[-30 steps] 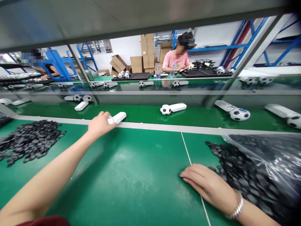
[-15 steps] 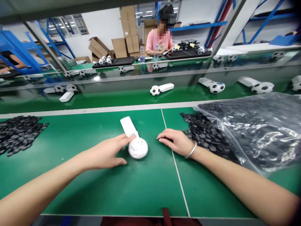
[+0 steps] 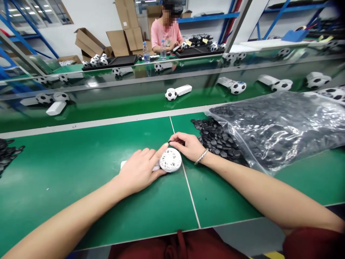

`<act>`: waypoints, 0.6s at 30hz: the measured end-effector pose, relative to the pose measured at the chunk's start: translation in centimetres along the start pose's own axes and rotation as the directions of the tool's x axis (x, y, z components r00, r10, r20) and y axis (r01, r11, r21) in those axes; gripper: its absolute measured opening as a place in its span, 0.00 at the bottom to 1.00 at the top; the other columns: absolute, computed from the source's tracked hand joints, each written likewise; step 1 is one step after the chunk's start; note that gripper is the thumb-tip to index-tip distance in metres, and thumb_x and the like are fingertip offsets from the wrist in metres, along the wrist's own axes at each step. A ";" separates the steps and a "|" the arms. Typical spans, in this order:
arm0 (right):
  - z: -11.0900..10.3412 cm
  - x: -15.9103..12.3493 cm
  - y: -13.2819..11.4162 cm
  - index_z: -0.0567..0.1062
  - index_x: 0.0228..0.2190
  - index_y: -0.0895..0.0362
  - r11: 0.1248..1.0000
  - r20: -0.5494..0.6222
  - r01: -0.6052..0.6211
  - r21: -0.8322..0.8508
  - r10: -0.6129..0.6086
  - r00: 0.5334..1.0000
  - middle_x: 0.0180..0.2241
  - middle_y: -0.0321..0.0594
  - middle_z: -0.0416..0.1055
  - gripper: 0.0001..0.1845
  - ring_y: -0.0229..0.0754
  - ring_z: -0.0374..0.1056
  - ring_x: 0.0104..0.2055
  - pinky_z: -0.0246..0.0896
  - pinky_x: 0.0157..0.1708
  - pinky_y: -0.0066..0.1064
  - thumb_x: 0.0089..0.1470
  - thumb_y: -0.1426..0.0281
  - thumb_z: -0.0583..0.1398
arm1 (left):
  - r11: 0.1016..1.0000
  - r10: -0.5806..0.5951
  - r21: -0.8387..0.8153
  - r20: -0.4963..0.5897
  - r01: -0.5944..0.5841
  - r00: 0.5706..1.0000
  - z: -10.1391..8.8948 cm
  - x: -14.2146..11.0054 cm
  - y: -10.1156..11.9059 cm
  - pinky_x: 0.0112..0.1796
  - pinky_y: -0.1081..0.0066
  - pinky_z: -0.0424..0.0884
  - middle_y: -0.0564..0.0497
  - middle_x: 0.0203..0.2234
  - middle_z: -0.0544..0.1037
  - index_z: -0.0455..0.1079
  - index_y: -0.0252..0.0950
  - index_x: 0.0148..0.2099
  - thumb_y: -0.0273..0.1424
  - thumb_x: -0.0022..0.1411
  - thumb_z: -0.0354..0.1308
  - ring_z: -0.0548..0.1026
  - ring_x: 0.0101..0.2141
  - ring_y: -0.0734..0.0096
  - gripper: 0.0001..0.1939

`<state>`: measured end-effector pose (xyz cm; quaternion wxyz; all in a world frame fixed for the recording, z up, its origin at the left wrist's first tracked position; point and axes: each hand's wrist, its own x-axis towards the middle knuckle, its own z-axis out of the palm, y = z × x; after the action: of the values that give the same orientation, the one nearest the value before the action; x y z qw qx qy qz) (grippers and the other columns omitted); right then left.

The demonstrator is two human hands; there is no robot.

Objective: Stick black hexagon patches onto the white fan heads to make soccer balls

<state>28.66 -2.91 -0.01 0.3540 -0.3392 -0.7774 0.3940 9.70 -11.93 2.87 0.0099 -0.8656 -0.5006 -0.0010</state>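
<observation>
A white handheld fan (image 3: 170, 160) with a round, slotted head lies on the green worktop. My left hand (image 3: 140, 167) is wrapped over its handle, and only the handle's end shows to the left. Thumb and index finger rest against the near and far sides of the head. At the head's far right edge, my right hand (image 3: 190, 146) pinches a small black piece (image 3: 170, 142), mostly covered by the fingertips. Just to the right of that hand is a heap of black pieces (image 3: 215, 138), spilling beside a clear plastic bag (image 3: 283, 126).
Another heap of black pieces (image 3: 9, 151) sits at the left edge. Beyond the white strip (image 3: 107, 122), a green conveyor (image 3: 129, 100) carries several football-patterned fans, one (image 3: 178, 92) straight ahead. Across it sits a person in a pink shirt (image 3: 165, 34), near bottles and trays.
My left hand has closed around the fan, whose handle now points left instead of away. My right hand has come up to the fan's head. The camera view has shifted right.
</observation>
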 end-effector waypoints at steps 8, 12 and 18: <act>-0.5 0.1 -0.4 0.72 0.27 0.58 0.997 -0.060 0.064 -0.043 -0.067 0.996 0.27 0.35 0.68 0.02 0.33 0.62 0.27 0.59 0.28 0.26 0.50 0.72 0.59 | 0.911 -0.356 -0.153 0.177 0.383 0.918 -1.8 0.5 -2.4 0.31 0.67 0.67 0.47 0.39 0.71 0.32 0.50 0.64 0.52 0.59 0.41 0.72 0.36 0.58 0.36; -0.7 -0.3 -1.3 0.73 0.28 0.57 0.979 -0.050 0.199 -0.050 -0.201 0.978 0.30 0.38 0.67 0.02 0.36 0.63 0.32 0.61 0.30 0.28 0.49 0.71 0.61 | 0.917 -0.315 -0.218 0.125 0.335 0.941 -1.9 1.9 -1.7 0.36 0.66 0.67 0.47 0.45 0.66 0.38 0.49 0.64 0.46 0.57 0.50 0.70 0.42 0.58 0.37; 0.0 -0.8 -1.6 0.73 0.25 0.56 0.949 0.036 0.307 -0.078 -0.305 0.952 0.38 0.40 0.64 0.04 0.42 0.62 0.45 0.57 0.48 0.41 0.46 0.70 0.64 | 0.909 -0.273 -0.310 0.060 0.278 0.960 -1.3 2.8 -1.1 0.40 0.64 0.67 0.49 0.48 0.65 0.42 0.48 0.63 0.44 0.56 0.51 0.70 0.43 0.59 0.36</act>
<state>28.69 -4.28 1.14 0.3872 -0.2242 -0.8404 0.3059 10.15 -8.95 4.26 -0.1325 -0.7766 -0.6111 -0.0759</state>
